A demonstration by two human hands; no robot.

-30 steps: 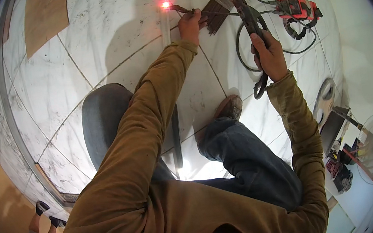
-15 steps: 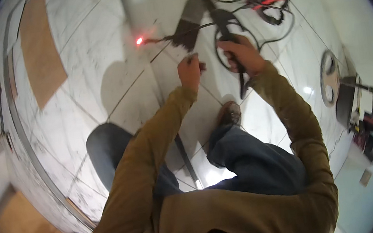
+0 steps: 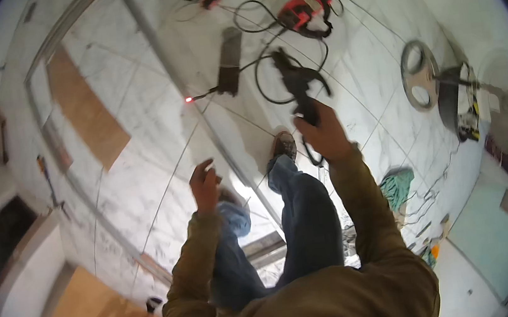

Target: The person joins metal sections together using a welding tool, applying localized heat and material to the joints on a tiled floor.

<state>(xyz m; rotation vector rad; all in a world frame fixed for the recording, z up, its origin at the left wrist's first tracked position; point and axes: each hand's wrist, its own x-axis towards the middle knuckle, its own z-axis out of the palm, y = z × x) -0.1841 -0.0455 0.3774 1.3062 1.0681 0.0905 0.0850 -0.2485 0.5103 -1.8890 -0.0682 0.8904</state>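
R hand [image 3: 321, 130] is gripping the black clamp [image 3: 299, 83] by its handle, fingers wrapped round it, nose pointing up and away from the person; whether a rod is sitting in it I can't tell – blurry. L hand [image 3: 205, 186] is hanging half open, fingers loosely curled, w/ nothing visible in it. Metal bar [image 3: 197, 111] is running betw. the 2 hands and passing betw. the feet. Ahead of L hand, a red glow [image 3: 188, 99] is showing by the bar, at the end of a dark lead [image 3: 205, 93]; can't tell if it's hot metal or a lamp. Bundle of rods [image 3: 229, 63] is lying ahead of and betw. the hands; cable loop [image 3: 259, 85] is lying just ahead of R hand, red machine [image 3: 306, 13] further off. Main risks, my guess: cord [image 3: 312, 156] is dangling under R hand near the R shoe [image 3: 284, 145], so a step could be catching it & yanking the clamp. If the clamp's live, its nose brushing the bar could be sparking. If the glow's hot, bare L fingers reaching fwd could be getting burnt – no glove on that hand.
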